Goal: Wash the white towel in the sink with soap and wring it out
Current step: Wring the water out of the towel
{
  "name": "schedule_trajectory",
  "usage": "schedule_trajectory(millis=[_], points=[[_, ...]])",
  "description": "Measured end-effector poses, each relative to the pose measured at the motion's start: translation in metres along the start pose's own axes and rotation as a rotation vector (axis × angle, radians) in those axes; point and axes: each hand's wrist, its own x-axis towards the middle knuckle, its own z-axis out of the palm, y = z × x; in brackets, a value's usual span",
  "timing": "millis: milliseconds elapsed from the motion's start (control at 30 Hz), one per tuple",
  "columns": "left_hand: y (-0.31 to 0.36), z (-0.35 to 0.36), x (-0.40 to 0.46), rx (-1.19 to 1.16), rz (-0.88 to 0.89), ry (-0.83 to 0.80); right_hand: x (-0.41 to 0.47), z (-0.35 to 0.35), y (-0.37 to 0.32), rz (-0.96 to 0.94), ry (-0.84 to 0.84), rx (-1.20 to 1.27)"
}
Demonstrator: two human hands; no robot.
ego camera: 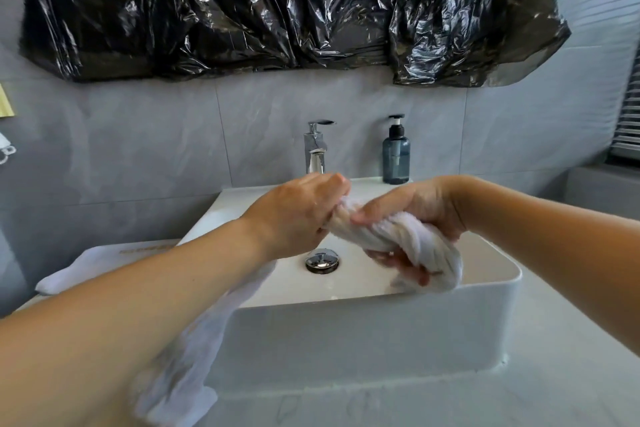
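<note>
Both hands grip the white towel, a ropy terry twist, above the glossy rectangular sink: left hand curled round one end, right hand clenching the bunched other end. Beyond the knuckles stand a chrome faucet and smoky-blue soap bottle.

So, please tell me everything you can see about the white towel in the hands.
The white towel is soft, ribbed cloth, twisted into a thick rope. It is held above the sink, in front of the tap. The left hand grips one end, the right hand grips the other, whose bunched end hangs below the fingers.
</note>
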Motion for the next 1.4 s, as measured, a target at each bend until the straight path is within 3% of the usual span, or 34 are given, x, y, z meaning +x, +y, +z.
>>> schedule_trajectory(millis=[100, 167, 300, 367, 433, 500, 600, 700, 767, 800, 867, 967, 1067, 1267, 1333, 1400], points=[[-0.007, -0.011, -0.006, 0.116, 0.146, 0.01, -0.004, 0.012, 0.0, 0.148, -0.151, -0.118], [-0.009, -0.014, -0.01, 0.165, 0.144, 0.028, -0.016, 0.011, -0.005, 0.244, -0.083, -0.124], [0.005, -0.004, -0.014, 0.066, -0.295, -0.003, -0.035, 0.015, -0.022, 0.297, 0.137, -0.27], [0.016, 0.003, -0.009, 0.037, -0.517, -0.177, -0.027, 0.023, -0.022, 0.315, 0.294, -0.393], [0.022, 0.008, -0.01, -0.009, -0.601, -0.265, -0.012, 0.031, -0.016, 0.267, 0.407, -0.639], [0.022, 0.008, -0.015, -0.03, -0.526, -0.207, 0.001, 0.037, -0.005, 0.166, 0.456, -0.757], [0.011, 0.001, -0.02, 0.024, -0.242, -0.136, 0.02, 0.045, 0.013, 0.03, 0.374, -0.464], [0.0, -0.013, -0.012, 0.224, -0.205, -0.159, 0.03, 0.048, 0.025, -0.173, 0.335, -0.163], [-0.002, -0.032, 0.0, 0.466, -0.365, -0.335, 0.031, 0.045, 0.024, -0.314, 0.364, 0.058], [-0.003, -0.042, 0.007, 0.472, -0.5, -0.447, 0.031, 0.041, 0.023, -0.368, 0.384, 0.154], [-0.002, -0.06, 0.019, 0.254, -0.717, -0.543, 0.031, 0.038, 0.016, -0.444, 0.389, 0.28], [0.005, -0.08, 0.039, -0.133, -0.832, -0.376, 0.029, 0.046, 0.007, -0.52, 0.306, 0.384], [0.01, -0.102, 0.065, -0.324, -0.793, -0.198, 0.018, 0.058, -0.005, -0.614, 0.179, 0.464], [0.002, -0.159, 0.083, -0.316, -0.527, -0.104, -0.012, 0.066, -0.03, -0.662, -0.011, 0.44], [-0.008, -0.177, 0.068, -0.066, -0.399, -0.174, -0.028, 0.063, -0.044, -0.617, 0.053, 0.357], [-0.011, -0.191, 0.051, 0.218, -0.347, -0.334, -0.044, 0.058, -0.057, -0.548, 0.235, 0.191]])
